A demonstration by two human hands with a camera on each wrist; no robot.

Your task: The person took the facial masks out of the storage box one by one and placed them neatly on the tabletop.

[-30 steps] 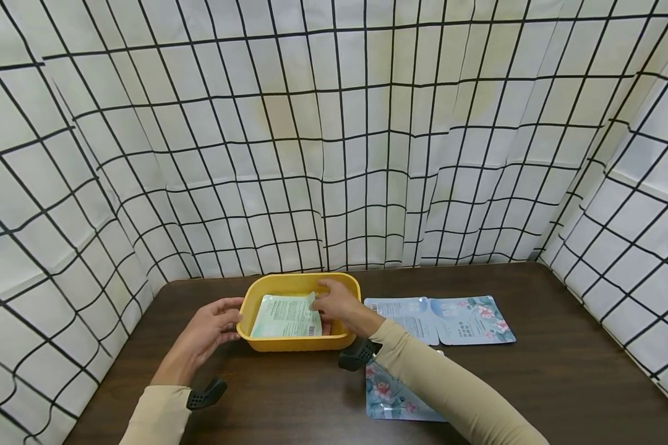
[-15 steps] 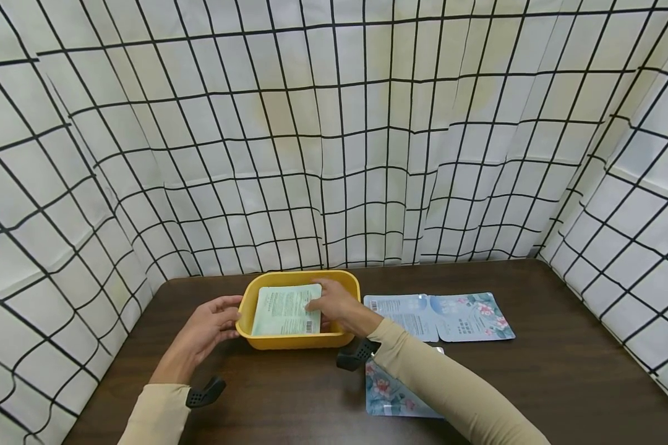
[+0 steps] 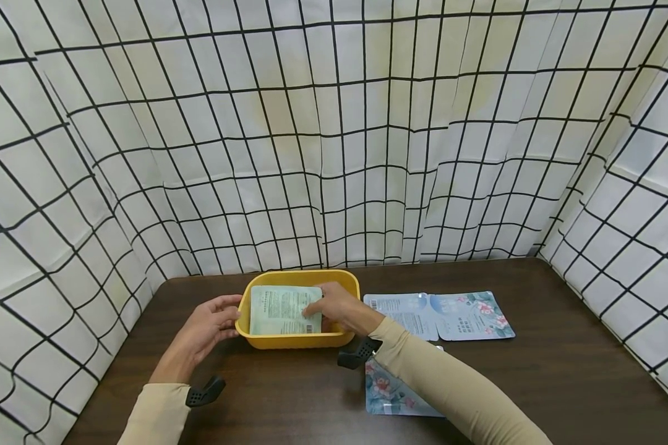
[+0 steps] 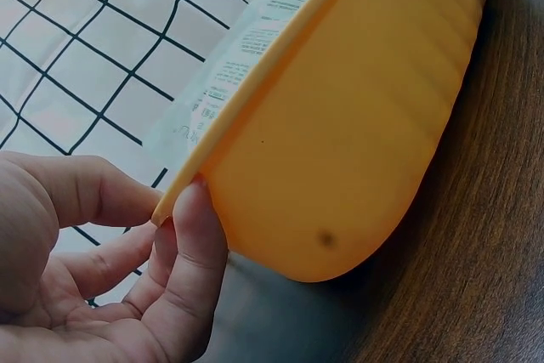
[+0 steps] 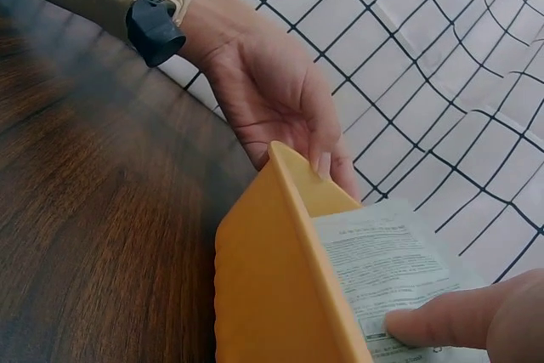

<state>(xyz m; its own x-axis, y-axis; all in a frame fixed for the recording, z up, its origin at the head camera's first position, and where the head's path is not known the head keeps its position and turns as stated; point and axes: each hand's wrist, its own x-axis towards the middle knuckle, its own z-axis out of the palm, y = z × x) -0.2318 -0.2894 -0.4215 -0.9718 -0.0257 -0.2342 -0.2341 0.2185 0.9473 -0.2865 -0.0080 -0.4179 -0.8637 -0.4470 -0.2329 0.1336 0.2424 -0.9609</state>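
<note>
A yellow plastic bin (image 3: pixel 297 342) stands on the table with a pale green sheet mask packet (image 3: pixel 278 306) inside, its printed side up. My left hand (image 3: pixel 211 324) pinches the bin's left end; in the left wrist view, its thumb and finger meet over the rim (image 4: pixel 191 163). My right hand (image 3: pixel 342 309) reaches over the bin's right side and holds the packet's right edge. Its thumb (image 5: pixel 450 316) lies on the printed face of the packet (image 5: pixel 387 265), and its other fingers are mostly hidden. Whether more packets lie underneath cannot be seen.
Right of the bin, two blue packets lie side by side, a text-covered one (image 3: pixel 401 314) and a flowered one (image 3: pixel 473 317). Another flowered packet (image 3: pixel 389 392) is nearer the front, partly under my right forearm. White gridded curtains (image 3: pixel 367 136) surround the dark wooden table (image 3: pixel 289 395).
With my right hand on it, the green packet has slid leftward in the bin, and its raised right corner has flattened. My left hand has kept its place on the rim.
</note>
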